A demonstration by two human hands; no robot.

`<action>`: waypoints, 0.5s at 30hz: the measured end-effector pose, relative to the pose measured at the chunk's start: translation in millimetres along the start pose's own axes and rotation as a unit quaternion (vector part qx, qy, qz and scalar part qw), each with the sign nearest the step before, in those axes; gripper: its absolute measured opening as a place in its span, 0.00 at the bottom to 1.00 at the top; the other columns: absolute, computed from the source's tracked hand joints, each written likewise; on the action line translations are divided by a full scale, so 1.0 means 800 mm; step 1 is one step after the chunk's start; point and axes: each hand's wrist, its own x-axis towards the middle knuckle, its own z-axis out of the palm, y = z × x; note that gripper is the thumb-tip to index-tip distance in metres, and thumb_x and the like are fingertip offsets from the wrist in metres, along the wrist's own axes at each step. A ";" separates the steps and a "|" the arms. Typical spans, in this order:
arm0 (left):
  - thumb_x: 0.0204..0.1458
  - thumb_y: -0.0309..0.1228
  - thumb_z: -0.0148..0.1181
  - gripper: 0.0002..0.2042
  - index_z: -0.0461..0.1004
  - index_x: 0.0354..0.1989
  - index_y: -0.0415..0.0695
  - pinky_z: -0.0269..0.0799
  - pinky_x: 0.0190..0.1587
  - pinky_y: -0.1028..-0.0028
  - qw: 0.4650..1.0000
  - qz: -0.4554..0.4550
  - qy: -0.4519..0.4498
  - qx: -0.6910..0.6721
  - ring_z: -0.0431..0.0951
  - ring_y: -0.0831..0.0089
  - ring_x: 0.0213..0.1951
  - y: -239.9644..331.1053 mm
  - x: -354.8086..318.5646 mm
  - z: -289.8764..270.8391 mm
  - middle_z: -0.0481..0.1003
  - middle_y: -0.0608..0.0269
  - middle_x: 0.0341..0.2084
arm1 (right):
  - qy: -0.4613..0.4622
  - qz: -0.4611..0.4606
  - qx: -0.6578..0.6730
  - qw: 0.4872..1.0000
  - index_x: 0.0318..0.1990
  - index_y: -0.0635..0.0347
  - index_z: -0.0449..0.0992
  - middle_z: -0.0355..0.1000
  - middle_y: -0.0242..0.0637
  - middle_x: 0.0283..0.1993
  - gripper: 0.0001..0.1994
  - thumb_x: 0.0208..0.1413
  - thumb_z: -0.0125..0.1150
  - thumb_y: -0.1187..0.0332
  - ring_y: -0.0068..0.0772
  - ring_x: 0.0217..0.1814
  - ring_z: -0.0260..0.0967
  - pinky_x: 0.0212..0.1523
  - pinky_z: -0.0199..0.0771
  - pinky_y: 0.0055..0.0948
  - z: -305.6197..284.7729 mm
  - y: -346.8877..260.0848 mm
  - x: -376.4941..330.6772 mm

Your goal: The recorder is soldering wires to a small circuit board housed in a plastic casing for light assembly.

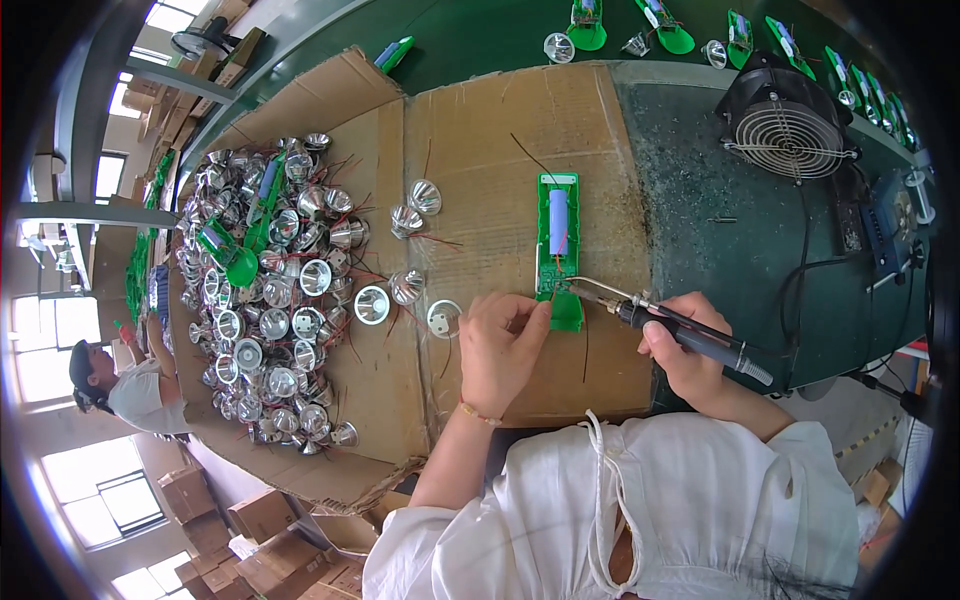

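Note:
A green plastic flashlight housing [544, 230] lies on the cardboard in front of me, with a lilac cylindrical battery [558, 222] and a small circuit board in it. My right hand [690, 345] grips a soldering iron [690, 337] by its dark handle; its tip reaches the circuit board below the battery. My left hand [503, 340] is pinched at the left of the housing's lower end; what its fingertips hold is too small to make out. Beside that hand rests a silver reflector cup [443, 318]. A dark wire [585, 350] trails from the housing.
A heap of silver reflector cups [280, 325] with thin wires fills the cardboard tray [380, 420] at left. A black fan [790, 135] stands at the far right. Several green housings [665, 30] line the far side. A person [140, 385] works at far left.

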 end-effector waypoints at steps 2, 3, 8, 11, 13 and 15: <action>0.43 0.29 0.61 0.06 0.74 0.19 0.41 0.64 0.30 0.67 1.000 0.001 -0.007 0.005 0.69 0.64 0.25 0.002 0.001 0.000 0.72 0.61 0.17 | 0.004 0.000 0.003 1.000 0.33 0.68 0.64 0.70 0.37 0.20 0.08 0.52 0.56 0.72 0.22 0.21 0.69 0.23 0.69 0.21 0.000 0.000 -0.001; 0.43 0.29 0.61 0.06 0.74 0.19 0.41 0.64 0.31 0.67 1.000 -0.004 -0.009 0.004 0.69 0.64 0.25 0.003 0.001 0.000 0.72 0.61 0.18 | 0.005 0.001 0.006 1.000 0.33 0.68 0.64 0.70 0.37 0.20 0.08 0.52 0.56 0.72 0.21 0.21 0.69 0.23 0.69 0.21 0.001 0.000 -0.001; 0.42 0.29 0.62 0.06 0.74 0.18 0.41 0.64 0.31 0.67 1.000 -0.019 -0.015 -0.002 0.70 0.64 0.25 -0.001 0.002 0.002 0.72 0.61 0.18 | -0.010 0.000 -0.013 1.000 0.33 0.67 0.65 0.70 0.37 0.20 0.08 0.52 0.55 0.72 0.21 0.20 0.68 0.22 0.68 0.21 0.001 0.001 -0.001; 0.44 0.28 0.61 0.07 0.74 0.21 0.37 0.64 0.30 0.74 0.999 -0.017 -0.030 -0.001 0.68 0.74 0.24 -0.002 0.002 0.002 0.72 0.62 0.18 | -0.016 -0.005 -0.023 1.000 0.32 0.67 0.65 0.70 0.36 0.20 0.08 0.52 0.56 0.72 0.21 0.20 0.68 0.21 0.68 0.20 -0.001 0.002 -0.004; 0.44 0.28 0.61 0.07 0.73 0.22 0.37 0.64 0.29 0.75 0.999 -0.028 -0.030 -0.011 0.68 0.75 0.23 -0.001 0.003 0.002 0.72 0.62 0.18 | 0.028 0.010 0.011 0.999 0.32 0.65 0.67 0.71 0.34 0.19 0.08 0.50 0.59 0.72 0.17 0.19 0.69 0.20 0.67 0.18 0.002 0.005 -0.005; 0.43 0.28 0.61 0.07 0.74 0.20 0.39 0.65 0.29 0.72 0.999 -0.028 -0.023 -0.015 0.69 0.70 0.24 -0.001 0.003 0.003 0.72 0.62 0.18 | 0.032 0.024 0.028 0.999 0.33 0.66 0.66 0.70 0.36 0.20 0.08 0.52 0.57 0.71 0.20 0.20 0.69 0.21 0.68 0.19 0.000 0.003 -0.007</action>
